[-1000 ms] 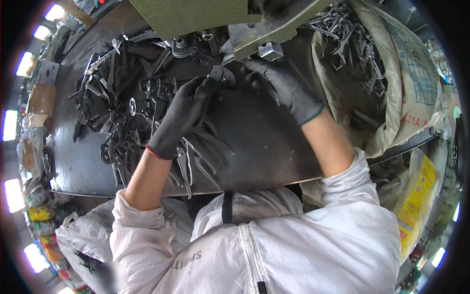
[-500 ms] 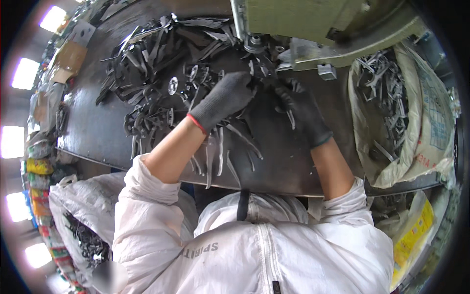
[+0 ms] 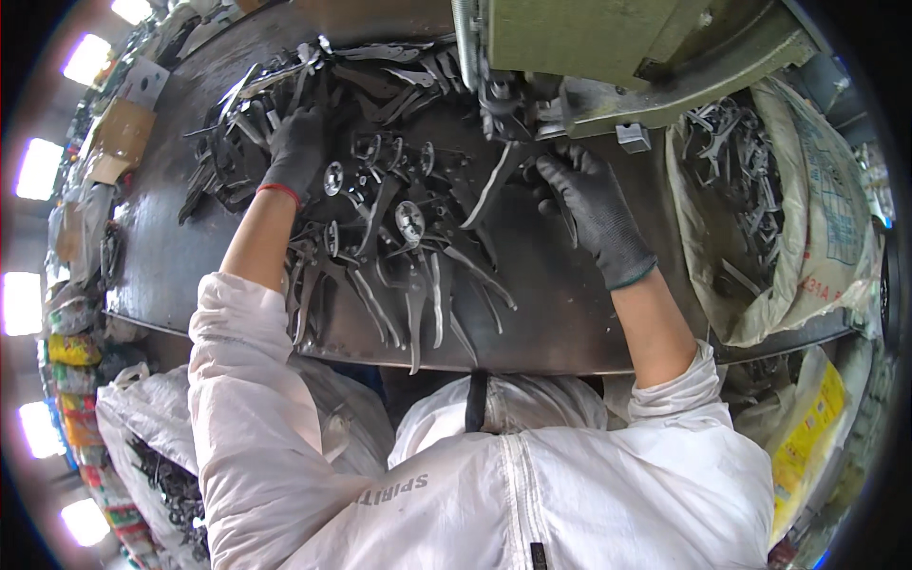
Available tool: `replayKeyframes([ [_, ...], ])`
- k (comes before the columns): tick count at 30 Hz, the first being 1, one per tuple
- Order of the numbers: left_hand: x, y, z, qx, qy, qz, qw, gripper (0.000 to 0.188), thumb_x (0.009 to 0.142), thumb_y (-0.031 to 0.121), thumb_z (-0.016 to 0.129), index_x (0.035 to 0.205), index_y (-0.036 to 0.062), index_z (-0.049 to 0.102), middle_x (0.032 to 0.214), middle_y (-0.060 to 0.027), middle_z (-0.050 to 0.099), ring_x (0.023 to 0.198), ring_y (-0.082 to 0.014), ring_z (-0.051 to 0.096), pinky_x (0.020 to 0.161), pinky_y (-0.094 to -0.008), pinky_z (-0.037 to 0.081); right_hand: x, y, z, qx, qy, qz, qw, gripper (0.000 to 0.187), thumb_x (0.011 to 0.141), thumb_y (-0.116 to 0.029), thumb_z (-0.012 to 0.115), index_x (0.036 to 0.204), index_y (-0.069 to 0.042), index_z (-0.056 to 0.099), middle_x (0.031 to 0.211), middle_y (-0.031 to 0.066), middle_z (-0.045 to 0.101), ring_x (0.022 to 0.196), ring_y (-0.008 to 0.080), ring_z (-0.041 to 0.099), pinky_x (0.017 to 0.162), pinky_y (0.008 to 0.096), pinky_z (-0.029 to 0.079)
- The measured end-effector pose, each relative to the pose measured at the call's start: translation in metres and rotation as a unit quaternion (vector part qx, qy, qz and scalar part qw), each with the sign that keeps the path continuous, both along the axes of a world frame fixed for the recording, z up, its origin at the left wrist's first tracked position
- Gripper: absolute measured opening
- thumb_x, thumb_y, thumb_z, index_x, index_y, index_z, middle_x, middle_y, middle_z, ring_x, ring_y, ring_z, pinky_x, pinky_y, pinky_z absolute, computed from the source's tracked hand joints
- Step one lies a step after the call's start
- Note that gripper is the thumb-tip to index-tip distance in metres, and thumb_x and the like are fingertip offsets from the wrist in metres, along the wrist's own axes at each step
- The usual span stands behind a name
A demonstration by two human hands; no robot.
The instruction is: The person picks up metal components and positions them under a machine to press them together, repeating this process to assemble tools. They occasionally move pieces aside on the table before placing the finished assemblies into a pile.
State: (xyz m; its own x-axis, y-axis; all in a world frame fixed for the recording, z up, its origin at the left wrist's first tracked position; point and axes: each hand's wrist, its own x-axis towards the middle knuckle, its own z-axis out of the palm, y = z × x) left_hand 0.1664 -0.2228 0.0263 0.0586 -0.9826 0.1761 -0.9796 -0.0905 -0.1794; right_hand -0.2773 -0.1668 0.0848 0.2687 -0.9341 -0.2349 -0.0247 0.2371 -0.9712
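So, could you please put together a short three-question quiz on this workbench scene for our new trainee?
1. True or false: the left hand rests on the pile of metal blanks at the far left of the bench.
2. What does the right hand hold? A) a curved metal blade B) a hammer C) a cardboard box
3. Fill in: the sack of metal parts stands on the person's ____ side.

Key: 1 true; 2 A; 3 right.

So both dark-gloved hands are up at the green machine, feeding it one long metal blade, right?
Not quite. In the head view only the right hand is at the green machine, holding the long metal blade. The left hand is off to the left, on the pile of dark metal parts.
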Motion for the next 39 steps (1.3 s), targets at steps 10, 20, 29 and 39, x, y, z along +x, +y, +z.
replayKeyframes([
  [10, 0.027, 0.01, 0.01, -0.038, 0.027, 0.03, 0.998, 0.044, 0.099, 0.047, 0.052, 0.111, 0.0105, 0.073, 0.104, -0.0202, 0.073, 0.104, -0.0407, 0.069, 0.085, -0.054, 0.055, -0.012, 0.002, -0.036, 0.08, -0.046, 0.04, 0.995, 0.023, 0.102, -0.018, 0.066, 0.113, 0.001, 0.064, 0.092, 0.0046, 0.068, 0.069, 0.0079, 0.065, 0.059, 0.0222, 0.054],
  [20, -0.204, 0.117, 0.129, 0.098, 0.484, -0.134, 0.859, 0.034, 0.088, 0.006, 0.074, 0.119, 0.0002, 0.063, 0.101, -0.0026, 0.067, 0.09, -0.0121, 0.06, 0.081, -0.032, 0.052, -0.001, 0.016, -0.032, 0.05, -0.095, -0.022, 0.994, 0.015, 0.103, -0.015, 0.062, 0.111, -0.002, 0.062, 0.089, 0.0035, 0.065, 0.07, 0.0098, 0.063, 0.064, 0.0252, 0.053],
  [29, -0.278, 0.103, 0.044, 0.095, 0.461, -0.171, 0.866, 0.025, 0.087, 0.009, 0.069, 0.107, -0.0023, 0.058, 0.088, -0.0188, 0.064, 0.081, -0.0319, 0.061, 0.074, -0.0407, 0.05, -0.151, -0.175, -0.039, -0.416, 0.496, -0.101, 0.755, 0.028, 0.088, -0.007, 0.055, 0.112, -0.008, 0.07, 0.095, 0.0219, 0.072, 0.09, 0.0405, 0.069, 0.081, 0.0474, 0.055],
  [39, -0.263, 0.105, 0.057, 0.183, 0.662, -0.071, 0.723, 0.024, 0.106, 0.024, 0.055, 0.11, 0.0008, 0.062, 0.089, -0.0009, 0.064, 0.073, -0.0073, 0.058, 0.064, -0.0258, 0.046, -0.191, -0.221, -0.077, -0.328, 0.513, 0.1, 0.787, 0.021, 0.093, -0.011, 0.06, 0.11, 0.0, 0.064, 0.093, 0.0153, 0.069, 0.088, 0.0275, 0.07, 0.078, 0.0435, 0.055],
])
